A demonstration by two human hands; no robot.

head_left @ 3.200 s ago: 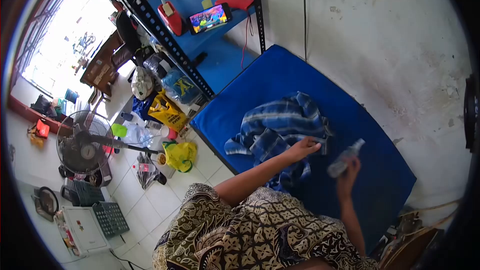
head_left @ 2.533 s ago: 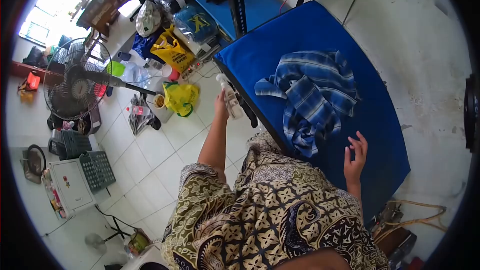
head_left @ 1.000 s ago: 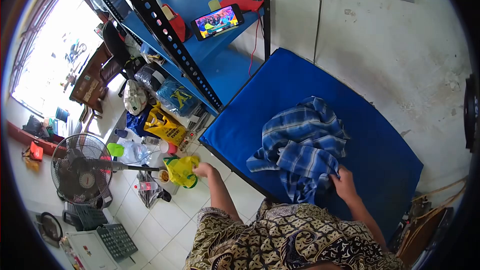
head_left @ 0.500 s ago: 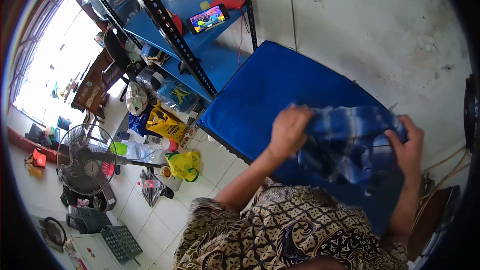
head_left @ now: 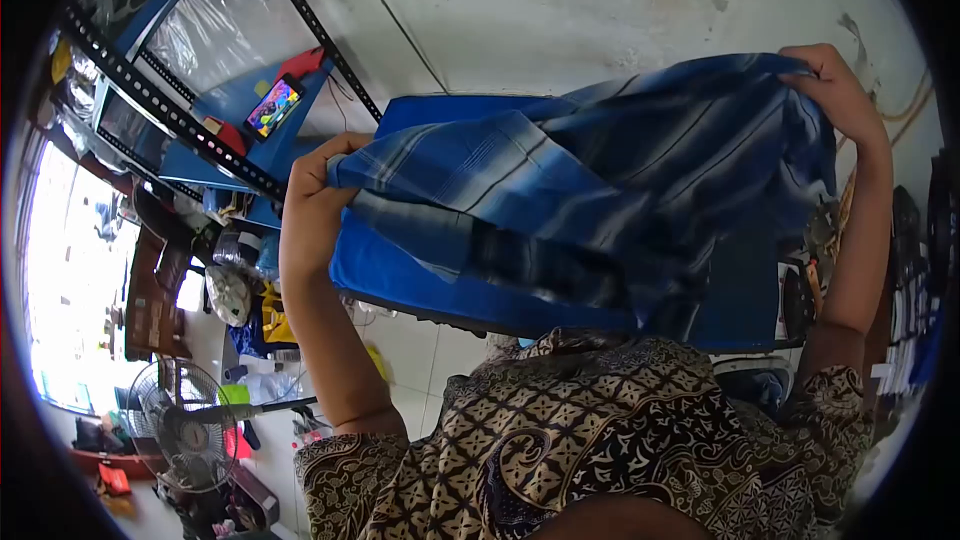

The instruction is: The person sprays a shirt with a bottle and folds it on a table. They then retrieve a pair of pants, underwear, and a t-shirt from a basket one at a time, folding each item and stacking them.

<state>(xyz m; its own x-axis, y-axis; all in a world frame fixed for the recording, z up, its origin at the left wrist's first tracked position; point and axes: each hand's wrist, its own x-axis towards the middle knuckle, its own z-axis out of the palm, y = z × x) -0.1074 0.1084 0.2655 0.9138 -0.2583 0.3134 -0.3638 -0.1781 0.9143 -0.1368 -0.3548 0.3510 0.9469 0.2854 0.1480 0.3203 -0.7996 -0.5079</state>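
A blue plaid cloth [head_left: 560,180] with pale and dark stripes hangs stretched between my raised hands. My left hand [head_left: 325,185] grips its left end, fingers closed on the fabric. At the upper right, my right hand [head_left: 825,85] pinches the other end, thumb and fingers pressed together. The cloth is held over a blue padded surface [head_left: 400,265], hiding much of it. Its lower folds are slightly blurred, and whether it is a garment I cannot tell.
Behind the left hand stands a metal shelf [head_left: 165,105] holding a lit phone [head_left: 273,107]. A fan [head_left: 185,425] is at the lower left, near bags on the floor. A pale wall [head_left: 560,10] rises behind the padded surface. Stacked items [head_left: 905,330] sit at the right.
My hands have moved far apart and up, and the bunched cloth is now spread wide between them. The camera view has turned to the right.
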